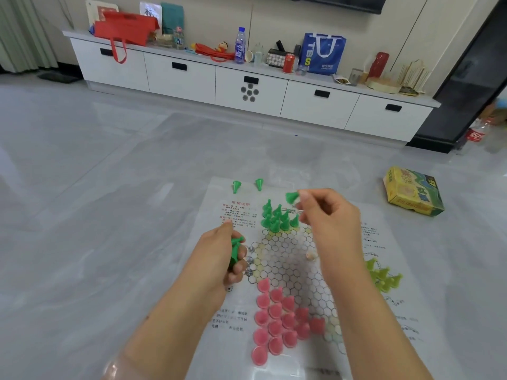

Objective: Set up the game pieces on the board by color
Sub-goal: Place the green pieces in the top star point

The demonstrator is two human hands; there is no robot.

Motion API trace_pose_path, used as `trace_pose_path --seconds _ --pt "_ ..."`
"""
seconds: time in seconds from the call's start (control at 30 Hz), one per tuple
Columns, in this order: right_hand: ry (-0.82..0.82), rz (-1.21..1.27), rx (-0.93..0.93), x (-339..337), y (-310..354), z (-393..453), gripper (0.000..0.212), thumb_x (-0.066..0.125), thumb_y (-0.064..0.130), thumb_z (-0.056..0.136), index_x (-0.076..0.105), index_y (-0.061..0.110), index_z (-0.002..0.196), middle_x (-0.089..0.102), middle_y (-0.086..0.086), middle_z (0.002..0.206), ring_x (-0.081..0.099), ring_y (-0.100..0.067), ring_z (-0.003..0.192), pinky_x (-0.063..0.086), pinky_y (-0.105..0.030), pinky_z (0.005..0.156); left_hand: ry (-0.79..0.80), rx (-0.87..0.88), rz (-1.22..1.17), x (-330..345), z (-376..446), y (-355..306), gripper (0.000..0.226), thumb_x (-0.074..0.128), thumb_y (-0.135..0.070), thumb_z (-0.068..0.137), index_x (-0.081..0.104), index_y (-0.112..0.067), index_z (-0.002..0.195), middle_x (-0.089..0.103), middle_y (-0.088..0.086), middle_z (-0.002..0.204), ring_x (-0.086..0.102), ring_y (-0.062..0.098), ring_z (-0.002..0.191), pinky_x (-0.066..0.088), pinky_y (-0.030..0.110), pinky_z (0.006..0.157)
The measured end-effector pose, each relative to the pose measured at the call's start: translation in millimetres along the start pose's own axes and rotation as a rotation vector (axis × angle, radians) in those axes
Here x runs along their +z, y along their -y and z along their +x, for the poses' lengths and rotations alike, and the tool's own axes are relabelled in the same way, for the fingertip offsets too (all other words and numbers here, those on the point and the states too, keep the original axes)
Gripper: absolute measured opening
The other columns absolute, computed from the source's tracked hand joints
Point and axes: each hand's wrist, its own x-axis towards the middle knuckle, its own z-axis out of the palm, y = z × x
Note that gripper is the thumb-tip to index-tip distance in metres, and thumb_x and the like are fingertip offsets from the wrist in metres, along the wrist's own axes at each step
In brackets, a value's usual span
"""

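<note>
behind board (389, 270), blue bag (323, 52) reads "tbs"; right hand (326, 212) pinches green piece (291, 197).

I can read "TBS" in white and yellow letters on the blue tote bag (323, 52) on the cabinet. The red print on the board sheet (389, 259) and the game box (414, 191) lettering are too blurred for me.

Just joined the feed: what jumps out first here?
Two hands over a paper board on the floor: the right hand pinches a green piece above the green cluster, the left hand grips more green pieces. Pink pieces fill the near corner.
</note>
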Motion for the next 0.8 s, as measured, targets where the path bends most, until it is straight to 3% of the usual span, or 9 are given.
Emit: trace_pose_path --seconds 0.1,0.27,0.43,0.8 --pt "-0.039 0.049 0.125 -11.5 -4.9 3.4 0.013 0.061 0.020 0.087 0.065 0.022 0.075 0.061 0.002 0.072 0.056 -0.011 0.068 0.051 -0.021 0.051 -0.055 -0.039 -0.049 -2.5 5.6 -2.4 0.023 0.036 -0.018 0.094 0.044 -0.010 0.074 0.043 0.006 0.055 0.032 0.011 0.034 0.022 0.011 0.031" --pt "0.116 -0.169 0.167 -5.0 -16.9 4.2 0.010 0.063 0.019 0.085 0.067 0.020 0.077 0.060 0.010 0.068 0.055 -0.007 0.065 0.043 -0.021 0.059 -0.105 -0.097 -0.159 -5.3 10.2 -6.7 0.014 0.041 -0.004 0.089 0.045 -0.003 0.076 0.046 0.012 0.068 0.036 0.018 0.050 0.035 0.012 0.030" --pt "0.214 -0.350 0.083 6.2 -24.5 7.2 0.010 0.061 0.017 0.086 0.068 0.019 0.079 0.061 0.012 0.070 0.053 -0.001 0.064 0.042 -0.018 0.066 -0.086 -0.048 -0.206 -8.5 12.9 -8.7 0.014 0.041 0.002 0.090 0.048 0.003 0.102 0.051 0.015 0.078 0.045 0.018 0.058 0.046 0.017 0.036" --pt "0.221 -0.539 -0.023 19.7 -37.8 15.6 0.009 0.062 0.021 0.086 0.069 0.018 0.081 0.054 0.014 0.063 0.046 0.000 0.055 0.033 -0.017 0.053 -0.103 0.002 -0.135 -2.8 14.6 -7.1 0.007 0.044 -0.007 0.094 0.051 -0.004 0.093 0.057 0.008 0.074 0.039 0.012 0.051 0.033 0.013 0.030"
